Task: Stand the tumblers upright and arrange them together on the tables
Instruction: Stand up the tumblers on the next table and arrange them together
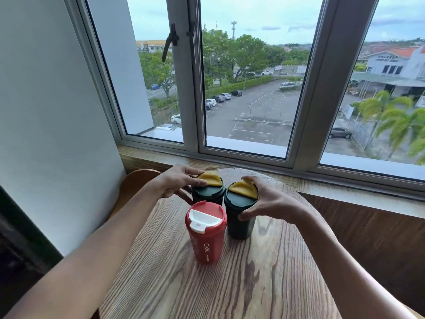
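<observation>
Both hands are on the two green cups. My left hand (177,180) lies over the top of the far green cup (208,192), fingers spread on its yellow lid. My right hand (269,199) is wrapped around the near green cup (239,217), thumb low on its side and fingers up by its yellow lid. Each hand holds its own cup.

All three cups stand up straight on the round wood table (207,284). No cup is lying down. The red cup (206,233) with the white lid stands in front, and no hand touches it. It sits just beside both green cups, maybe touching them. I cannot tell for sure.

So the job looks almost done. The cups are up and close in a little bunch. I think what is left is small: nudge the green cups snug, then let go. I cannot see any other table or more cups.
</observation>
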`<state>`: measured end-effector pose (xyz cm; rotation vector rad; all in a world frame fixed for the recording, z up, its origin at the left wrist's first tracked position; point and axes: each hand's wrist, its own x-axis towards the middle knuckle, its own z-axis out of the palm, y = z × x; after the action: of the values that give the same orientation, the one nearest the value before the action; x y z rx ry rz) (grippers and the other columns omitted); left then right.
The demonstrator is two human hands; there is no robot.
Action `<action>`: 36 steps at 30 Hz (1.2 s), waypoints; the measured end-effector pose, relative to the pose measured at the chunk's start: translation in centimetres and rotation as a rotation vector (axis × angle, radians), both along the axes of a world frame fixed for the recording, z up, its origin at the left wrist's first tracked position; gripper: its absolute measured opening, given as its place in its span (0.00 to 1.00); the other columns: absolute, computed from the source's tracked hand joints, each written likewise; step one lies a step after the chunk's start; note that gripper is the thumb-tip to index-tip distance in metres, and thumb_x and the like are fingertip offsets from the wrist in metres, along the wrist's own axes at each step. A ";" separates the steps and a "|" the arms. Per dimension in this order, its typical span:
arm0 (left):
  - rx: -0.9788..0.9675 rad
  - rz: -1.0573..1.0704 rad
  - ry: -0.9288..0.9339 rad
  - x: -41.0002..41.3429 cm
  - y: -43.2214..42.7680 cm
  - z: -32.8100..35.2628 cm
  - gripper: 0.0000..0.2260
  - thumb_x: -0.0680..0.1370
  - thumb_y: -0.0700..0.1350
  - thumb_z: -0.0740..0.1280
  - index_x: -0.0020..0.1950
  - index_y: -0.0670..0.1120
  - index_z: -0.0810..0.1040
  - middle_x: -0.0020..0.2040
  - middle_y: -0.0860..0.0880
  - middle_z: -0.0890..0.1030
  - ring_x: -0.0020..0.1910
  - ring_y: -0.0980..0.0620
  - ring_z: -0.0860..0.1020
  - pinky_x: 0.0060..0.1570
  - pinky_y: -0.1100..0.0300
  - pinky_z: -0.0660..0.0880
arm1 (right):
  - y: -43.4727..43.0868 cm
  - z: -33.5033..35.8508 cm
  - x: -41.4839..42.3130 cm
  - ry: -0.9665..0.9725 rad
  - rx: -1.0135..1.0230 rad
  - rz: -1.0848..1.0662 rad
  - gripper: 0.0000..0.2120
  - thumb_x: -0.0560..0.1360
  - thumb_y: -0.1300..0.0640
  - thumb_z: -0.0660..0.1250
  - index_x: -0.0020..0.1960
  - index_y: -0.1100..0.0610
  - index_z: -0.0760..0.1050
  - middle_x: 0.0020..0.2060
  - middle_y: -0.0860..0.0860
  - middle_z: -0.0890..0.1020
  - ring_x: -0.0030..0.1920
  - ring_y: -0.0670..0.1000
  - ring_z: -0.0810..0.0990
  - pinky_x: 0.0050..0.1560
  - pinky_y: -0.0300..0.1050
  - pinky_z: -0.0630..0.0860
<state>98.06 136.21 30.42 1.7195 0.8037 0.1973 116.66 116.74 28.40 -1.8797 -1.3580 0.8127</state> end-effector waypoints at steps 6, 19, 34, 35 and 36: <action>-0.009 -0.002 0.000 -1.5 0.7 -0.1 0.10 0.72 0.38 0.74 0.45 0.53 0.85 0.43 0.42 0.85 0.39 0.40 0.83 0.39 0.40 0.81 | 1.1 0.0 -0.5 -0.006 -0.009 0.043 0.51 0.60 0.60 0.82 0.76 0.54 0.58 0.68 0.52 0.70 0.67 0.51 0.71 0.72 0.49 0.68; -0.038 -0.080 0.056 -1.4 0.8 -0.4 0.22 0.73 0.41 0.74 0.66 0.49 0.78 0.55 0.41 0.83 0.54 0.40 0.81 0.49 0.43 0.81 | 0.6 -0.2 -0.5 0.004 -0.023 0.060 0.54 0.54 0.51 0.82 0.74 0.49 0.58 0.66 0.51 0.71 0.65 0.52 0.74 0.68 0.51 0.72; 0.043 -0.065 0.068 -2.1 -0.4 -0.6 0.21 0.73 0.48 0.73 0.66 0.55 0.76 0.57 0.46 0.81 0.54 0.48 0.78 0.47 0.54 0.76 | 0.2 0.2 -1.1 -0.020 -0.065 0.112 0.53 0.62 0.53 0.82 0.77 0.49 0.52 0.75 0.49 0.61 0.72 0.51 0.63 0.75 0.49 0.61; 0.064 -0.055 0.062 -2.1 -0.5 -0.7 0.19 0.74 0.50 0.72 0.64 0.56 0.76 0.57 0.48 0.81 0.55 0.49 0.78 0.48 0.54 0.76 | 0.1 0.2 -1.2 -0.018 -0.058 0.111 0.52 0.64 0.51 0.81 0.77 0.48 0.52 0.74 0.47 0.61 0.72 0.49 0.62 0.74 0.46 0.61; 0.087 -0.037 0.056 -2.1 -0.7 -0.7 0.18 0.74 0.52 0.71 0.64 0.56 0.76 0.57 0.48 0.81 0.56 0.49 0.78 0.49 0.53 0.75 | 0.0 0.3 -1.3 -0.003 -0.049 0.106 0.49 0.66 0.49 0.79 0.77 0.47 0.53 0.72 0.46 0.62 0.70 0.47 0.64 0.71 0.43 0.63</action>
<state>95.95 135.54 29.75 1.8271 0.8143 0.1619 115.35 116.76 28.66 -1.8587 -1.4622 0.9041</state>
